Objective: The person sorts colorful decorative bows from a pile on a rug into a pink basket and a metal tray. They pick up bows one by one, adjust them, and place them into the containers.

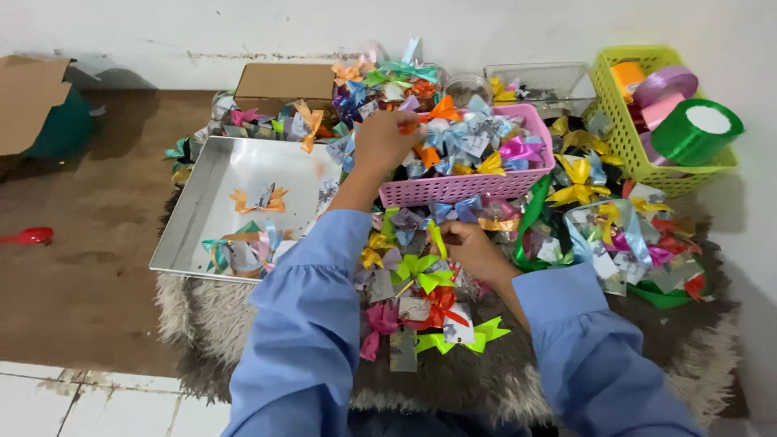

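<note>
My left hand reaches forward over the near left corner of a pink plastic basket heaped with ribbon bows, its fingers closed on an orange bow. My right hand rests low in front of the basket, fingers pinching a lime-green ribbon strip above a pile of loose bows on a shaggy rug. Both arms wear light blue sleeves.
A shiny metal tray with a few bows sits at left. A yellow-green basket holding ribbon rolls stands at right by the wall. A clear box, a cardboard box and more bows lie behind.
</note>
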